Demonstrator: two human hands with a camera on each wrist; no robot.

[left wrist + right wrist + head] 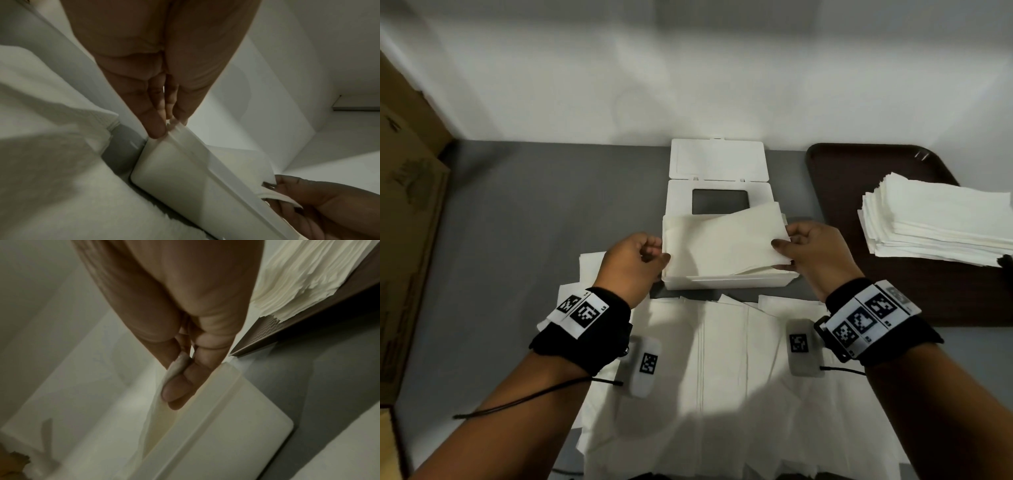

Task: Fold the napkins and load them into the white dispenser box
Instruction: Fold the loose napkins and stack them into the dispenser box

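Observation:
A white dispenser box stands open mid-table, its lid flipped back toward the wall. A folded napkin lies tilted over the box's opening. My left hand pinches the napkin's left end at the box's left rim. My right hand pinches the right end between thumb and fingers, just above the right rim. Unfolded napkins lie spread on the table in front of the box.
A dark brown tray at the right holds a stack of napkins. A cardboard box stands at the left edge. The grey table meets a white wall behind the dispenser.

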